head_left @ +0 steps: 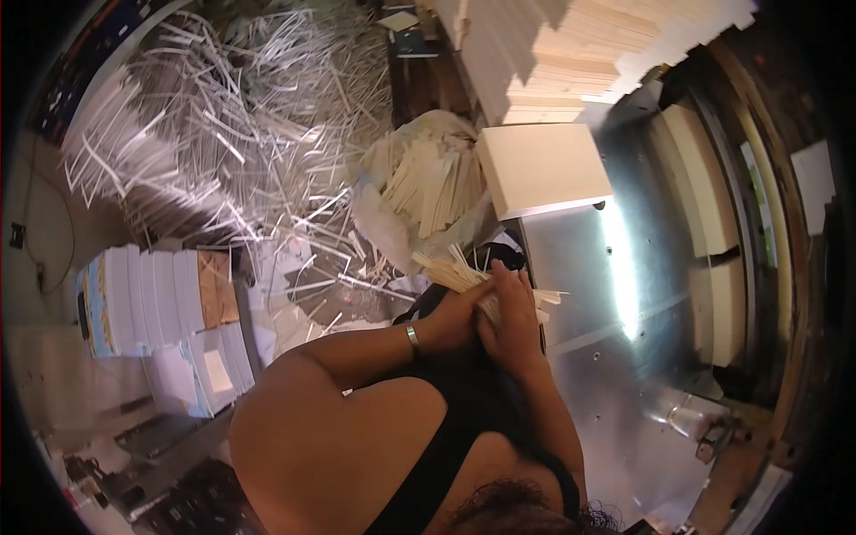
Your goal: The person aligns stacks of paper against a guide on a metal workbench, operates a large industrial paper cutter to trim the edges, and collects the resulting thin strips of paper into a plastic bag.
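Note:
Both hands grip one bundle of thin cream paper strips [446,265] at the left edge of a shiny metal machine table [615,357]. My left hand [453,314], with a metal bracelet on the wrist, holds the bundle from below. My right hand [514,312] closes over it from the right. The strips fan out to the upper left. A white sack [426,183] stuffed with similar strips lies just beyond the hands.
A block of cream paper [546,168] sits on the metal table, with taller stacks [571,53] behind it. A large heap of shredded white strips [232,134] covers the floor on the left. Stacks of printed sheets [152,303] stand at lower left.

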The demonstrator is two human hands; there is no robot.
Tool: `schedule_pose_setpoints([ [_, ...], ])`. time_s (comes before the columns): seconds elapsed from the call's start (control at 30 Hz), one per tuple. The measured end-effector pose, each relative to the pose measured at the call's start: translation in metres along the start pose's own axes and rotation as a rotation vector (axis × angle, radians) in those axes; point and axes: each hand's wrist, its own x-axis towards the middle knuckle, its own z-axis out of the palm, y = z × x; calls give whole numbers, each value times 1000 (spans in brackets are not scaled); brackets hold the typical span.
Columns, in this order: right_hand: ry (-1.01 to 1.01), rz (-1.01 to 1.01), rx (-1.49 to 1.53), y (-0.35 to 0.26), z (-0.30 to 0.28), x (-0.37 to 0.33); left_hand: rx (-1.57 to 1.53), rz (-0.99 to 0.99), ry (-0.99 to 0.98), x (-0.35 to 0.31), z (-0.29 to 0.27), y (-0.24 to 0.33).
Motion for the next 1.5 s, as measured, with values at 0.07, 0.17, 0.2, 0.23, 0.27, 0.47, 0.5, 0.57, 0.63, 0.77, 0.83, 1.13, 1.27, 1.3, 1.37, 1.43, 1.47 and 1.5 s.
schedule_pose_setpoints([
  [0.07, -15, -84, -18, -3, 7, 7, 275, 166, 25, 4, -33, -4],
  [0.17, 48, -148, -11, 0, 5, 3, 279, 262, 186, 24, -48, 15],
  [0.2, 110, -135, 31, 1, 3, -1, -2, 204, 333, 34, -47, 35],
  [0.23, 167, -131, 47, 1, -4, -4, 100, 256, 396, 44, -53, 55],
  [0.27, 154, -137, 50, 3, -11, -11, 201, 308, 462, 55, -62, 78],
  [0.47, 288, 385, 95, 8, -31, -63, 930, 261, 560, 140, -111, 191],
  [0.5, 306, 387, 36, 11, -36, -69, 933, 248, 537, 156, -112, 199],
  [0.57, 361, 430, -67, 17, -46, -87, 1416, 116, 477, 188, -112, 204],
  [0.63, 431, 526, -121, 20, -59, -99, 1556, 120, 591, 213, -116, 190],
  [0.77, 590, 701, -190, 36, -96, -132, 1447, 480, 624, 207, -148, 166],
  [0.83, 677, 789, -143, 51, -104, -159, 1308, 847, 638, 188, -166, 156],
  [1.13, 1401, 893, 259, 141, -192, -233, 1472, 954, 643, 36, -42, 72],
  [1.27, 1486, 942, 259, 210, -242, -232, 1478, 1112, -23, 20, 61, 47],
  [1.3, 1482, 958, 285, 233, -247, -216, 1478, 1187, -225, 29, 81, 46],
  [1.37, 1538, 972, 212, 268, -269, -225, 1393, 1105, -498, 63, 142, 21],
  [1.43, 1593, 980, 157, 291, -287, -225, 1336, 902, -622, 103, 200, -12],
  [1.47, 1548, 1042, 194, 292, -293, -218, 1337, 817, -704, 127, 222, -24],
  [1.5, 1507, 1113, 214, 295, -302, -220, 1242, 660, -757, 155, 238, -45],
])
